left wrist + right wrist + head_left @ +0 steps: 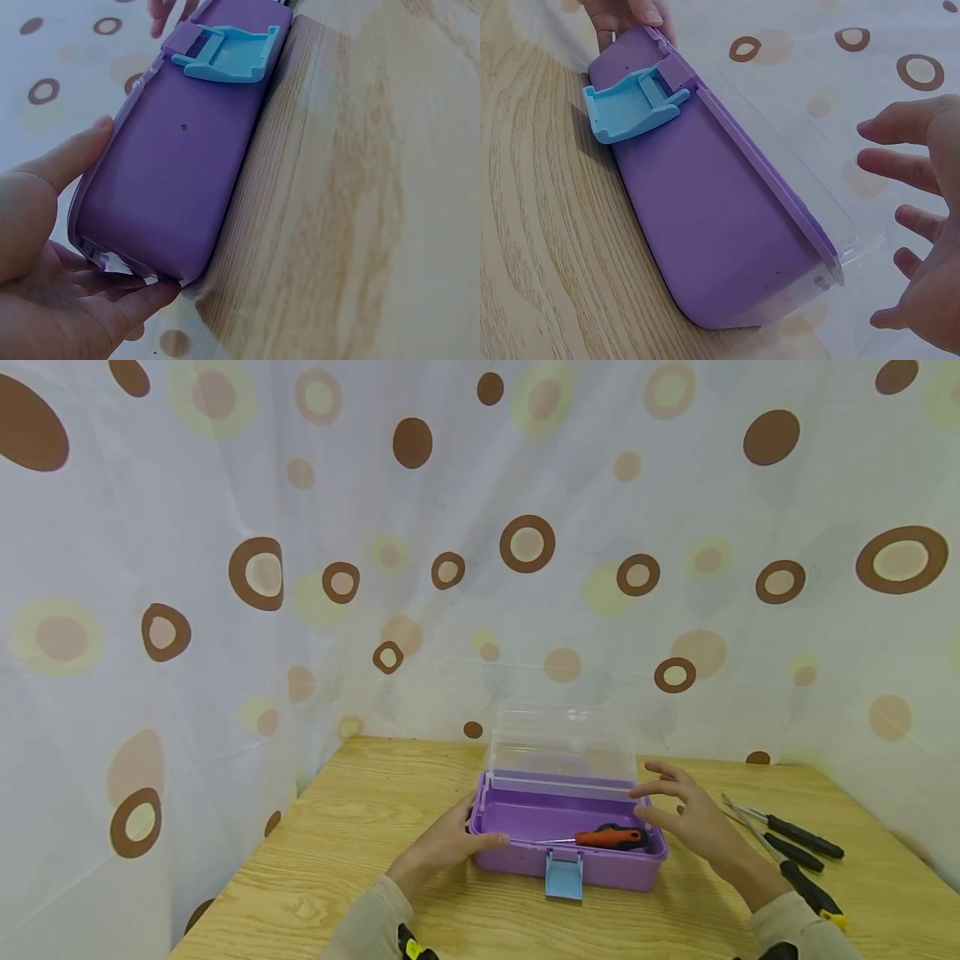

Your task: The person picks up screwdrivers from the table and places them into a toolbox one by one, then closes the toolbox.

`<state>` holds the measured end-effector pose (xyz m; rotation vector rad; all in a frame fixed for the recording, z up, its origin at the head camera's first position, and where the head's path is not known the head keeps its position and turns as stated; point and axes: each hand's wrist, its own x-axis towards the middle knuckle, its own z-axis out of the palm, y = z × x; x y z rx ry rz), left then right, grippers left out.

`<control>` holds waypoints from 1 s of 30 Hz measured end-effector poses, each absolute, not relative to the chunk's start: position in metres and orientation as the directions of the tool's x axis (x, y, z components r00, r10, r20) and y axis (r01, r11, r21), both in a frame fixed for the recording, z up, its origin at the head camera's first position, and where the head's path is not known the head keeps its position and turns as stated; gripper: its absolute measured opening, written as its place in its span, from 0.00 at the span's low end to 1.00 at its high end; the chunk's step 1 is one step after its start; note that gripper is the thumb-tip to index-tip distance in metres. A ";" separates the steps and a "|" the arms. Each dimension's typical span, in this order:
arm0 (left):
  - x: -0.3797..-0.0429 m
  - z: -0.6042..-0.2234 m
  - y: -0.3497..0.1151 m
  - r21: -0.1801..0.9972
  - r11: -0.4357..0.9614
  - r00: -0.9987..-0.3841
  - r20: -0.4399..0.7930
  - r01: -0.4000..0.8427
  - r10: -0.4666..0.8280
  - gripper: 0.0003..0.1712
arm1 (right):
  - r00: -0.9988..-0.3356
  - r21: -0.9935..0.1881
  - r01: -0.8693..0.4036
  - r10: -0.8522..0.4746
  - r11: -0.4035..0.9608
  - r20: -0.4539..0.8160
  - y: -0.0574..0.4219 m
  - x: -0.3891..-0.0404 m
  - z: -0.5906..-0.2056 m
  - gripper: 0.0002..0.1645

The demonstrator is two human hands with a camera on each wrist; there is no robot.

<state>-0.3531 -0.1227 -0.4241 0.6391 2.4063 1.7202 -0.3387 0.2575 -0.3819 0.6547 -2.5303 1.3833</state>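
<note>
In the head view, the purple box [611, 871] stands on the table [360, 802], clear lid [562, 735] raised, red-handled screwdriver [611, 837] inside; it had best lie flat below the rim. Left wrist view: the left hand [34, 251] grips one end, good for steadying. Right wrist view: the right hand [939, 262], fingers spread, holds nothing near the other end.

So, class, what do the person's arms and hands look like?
The left hand and right hand wear no gloves. Pale beige sleeves reach both wrists. A black item with yellow marking sits on the left sleeve; a dark piece, partly cut off, shows on the right.
</note>
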 end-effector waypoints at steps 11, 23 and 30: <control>-0.353 -0.424 -0.122 0.924 0.277 -0.909 0.141 0.264 0.393 0.60 | -0.888 -0.763 -0.457 -0.291 0.457 0.357 0.268 -0.333 -0.381 0.17; -0.353 -0.426 -0.123 0.920 0.289 -0.911 0.139 0.264 0.389 0.60 | -0.898 -0.748 -0.439 -0.278 0.498 0.341 0.277 -0.328 -0.381 0.19; -0.352 -0.423 -0.122 0.924 0.281 -0.908 0.136 0.261 0.395 0.59 | -0.895 -0.759 -0.444 -0.274 0.476 0.351 0.284 -0.326 -0.383 0.17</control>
